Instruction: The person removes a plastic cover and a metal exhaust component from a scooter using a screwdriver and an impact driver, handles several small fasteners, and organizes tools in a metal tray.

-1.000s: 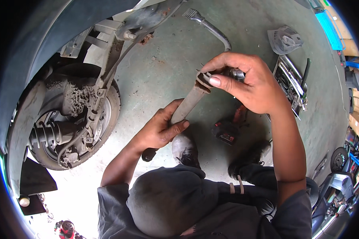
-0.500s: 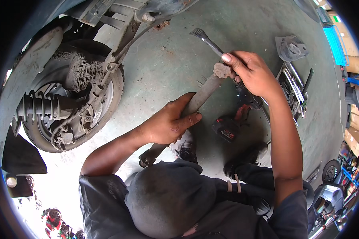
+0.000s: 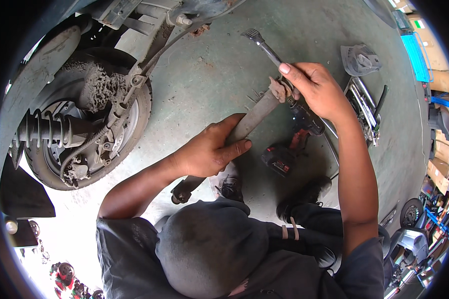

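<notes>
My left hand [image 3: 212, 152] is wrapped round the middle of a long, grey, dirt-caked metal arm [image 3: 257, 117]. A round bushing end [image 3: 181, 194] shows at its lower end, near my body. At its far end sits a rough, crusted bracket [image 3: 279, 89], with my right hand [image 3: 314, 89] right beside it. That hand is closed round a dark tool [image 3: 267, 49] with a metal shaft and a ribbed, flattened end pointing up and left. The tool's other end is hidden in my palm. Whether my right fingers also touch the bracket, I cannot tell.
A motorcycle's rear wheel [image 3: 129, 144] and coil shock [image 3: 45, 130] stand at left. On the floor beyond my hands lie a cordless power tool [image 3: 284, 154], a grey cap-shaped piece [image 3: 360, 61] and a tray of tools [image 3: 363, 104]. Boxes [image 3: 429, 45] line the right.
The far end of the metal arm has turned slightly, so its bracket shows from another side. The dark tool has shifted a little to the right. Both hands keep their hold.
</notes>
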`<state>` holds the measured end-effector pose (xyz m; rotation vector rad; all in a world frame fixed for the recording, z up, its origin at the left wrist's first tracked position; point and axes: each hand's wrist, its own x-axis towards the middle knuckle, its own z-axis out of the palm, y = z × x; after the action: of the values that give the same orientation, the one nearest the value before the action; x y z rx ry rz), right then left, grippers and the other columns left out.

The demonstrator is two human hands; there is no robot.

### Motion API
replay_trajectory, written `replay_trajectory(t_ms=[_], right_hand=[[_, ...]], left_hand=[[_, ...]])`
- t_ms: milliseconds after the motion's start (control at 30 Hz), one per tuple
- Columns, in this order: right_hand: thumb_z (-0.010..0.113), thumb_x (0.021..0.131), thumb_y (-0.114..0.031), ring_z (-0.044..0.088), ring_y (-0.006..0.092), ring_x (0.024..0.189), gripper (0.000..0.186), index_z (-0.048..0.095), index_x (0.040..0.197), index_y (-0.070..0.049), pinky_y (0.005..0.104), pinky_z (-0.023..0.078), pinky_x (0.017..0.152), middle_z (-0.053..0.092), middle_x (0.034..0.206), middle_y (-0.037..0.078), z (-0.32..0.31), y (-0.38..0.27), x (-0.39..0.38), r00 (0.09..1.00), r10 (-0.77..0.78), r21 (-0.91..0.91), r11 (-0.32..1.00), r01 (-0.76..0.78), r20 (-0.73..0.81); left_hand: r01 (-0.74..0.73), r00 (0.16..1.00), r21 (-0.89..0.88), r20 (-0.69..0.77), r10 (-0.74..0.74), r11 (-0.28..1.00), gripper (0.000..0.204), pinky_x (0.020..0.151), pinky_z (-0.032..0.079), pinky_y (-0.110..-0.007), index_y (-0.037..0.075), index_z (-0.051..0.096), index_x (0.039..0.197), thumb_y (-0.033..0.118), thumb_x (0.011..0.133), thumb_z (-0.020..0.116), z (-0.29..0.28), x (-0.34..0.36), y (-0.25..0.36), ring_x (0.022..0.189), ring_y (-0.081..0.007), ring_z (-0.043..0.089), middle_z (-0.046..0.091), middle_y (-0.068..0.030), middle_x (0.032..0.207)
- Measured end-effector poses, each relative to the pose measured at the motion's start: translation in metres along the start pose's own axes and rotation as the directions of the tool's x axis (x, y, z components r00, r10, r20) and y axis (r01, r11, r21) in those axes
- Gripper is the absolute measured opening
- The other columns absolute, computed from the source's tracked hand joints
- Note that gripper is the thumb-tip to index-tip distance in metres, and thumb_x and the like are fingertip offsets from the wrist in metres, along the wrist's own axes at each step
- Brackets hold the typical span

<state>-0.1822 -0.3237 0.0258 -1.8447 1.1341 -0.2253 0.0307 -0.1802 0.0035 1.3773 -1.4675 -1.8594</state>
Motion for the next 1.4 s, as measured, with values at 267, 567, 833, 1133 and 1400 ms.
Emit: replay_trajectory(t_ms=[267,567,833,1133,1400], right_hand=[[0.052,0.097,-0.031,0.041,0.0078,0.070,0.033,0.060,0.099,0.001,0.0215,0.036,0.063,0.051,0.079,-0.002,-0.001,0.018,0.001,0.992,-0.116,0.258,0.961,0.099,0.052],[0.057,0.089,-0.015,0.051,0.0104,0.075,0.020,0.059,0.105,-0.003,0.0244,0.041,0.066,0.056,0.084,0.001,0.014,0.041,-0.015,0.991,0.068,0.645,0.764,0.023,-0.115],[0.060,0.078,-0.018,0.067,0.0300,0.074,0.031,0.063,0.104,-0.001,0.0394,0.052,0.071,0.069,0.084,0.016,0.140,0.188,-0.057,0.910,0.410,0.017,0.912,-0.410,-0.064],[0.065,0.078,-0.025,0.066,0.0340,0.084,0.026,0.069,0.089,-0.003,0.0400,0.051,0.076,0.069,0.089,0.017,0.104,0.187,-0.090,0.902,0.429,0.310,0.865,-0.394,-0.050],[0.062,0.078,-0.028,0.064,0.0189,0.058,0.031,0.070,0.073,0.002,0.0331,0.050,0.059,0.067,0.069,0.011,0.003,0.280,-0.132,0.586,0.775,0.401,0.627,-0.668,-0.236]], left_hand=[[0.022,1.000,-0.042,0.002,-0.022,0.999,0.058,0.041,0.041,-0.025,-0.006,0.029,0.138,0.026,0.097,0.054,-0.003,0.000,0.008,0.044,-0.0095,0.050,0.053,-0.0026,0.062],[-0.019,0.999,0.099,-0.030,0.022,0.995,0.048,0.052,0.045,-0.034,-0.001,0.041,0.130,0.023,0.092,0.059,-0.024,0.012,-0.008,0.052,-0.0161,0.055,0.057,-0.0102,0.067],[0.213,0.972,0.222,0.051,-0.230,0.951,0.043,0.042,0.041,-0.028,0.001,0.044,0.129,0.012,0.090,0.058,-0.046,0.036,-0.020,0.047,-0.0094,0.049,0.052,-0.0023,0.065],[0.104,0.994,0.536,-0.035,-0.102,0.838,0.037,0.064,0.047,-0.042,-0.002,0.045,0.120,0.009,0.087,0.057,-0.064,0.023,-0.044,0.068,-0.0367,0.061,0.062,-0.0198,0.078],[0.211,0.903,0.751,-0.394,0.168,0.626,0.051,0.092,0.044,-0.046,-0.007,0.045,0.128,0.015,0.086,0.063,-0.033,0.022,-0.051,0.107,-0.0440,0.056,0.058,-0.0277,0.115]])
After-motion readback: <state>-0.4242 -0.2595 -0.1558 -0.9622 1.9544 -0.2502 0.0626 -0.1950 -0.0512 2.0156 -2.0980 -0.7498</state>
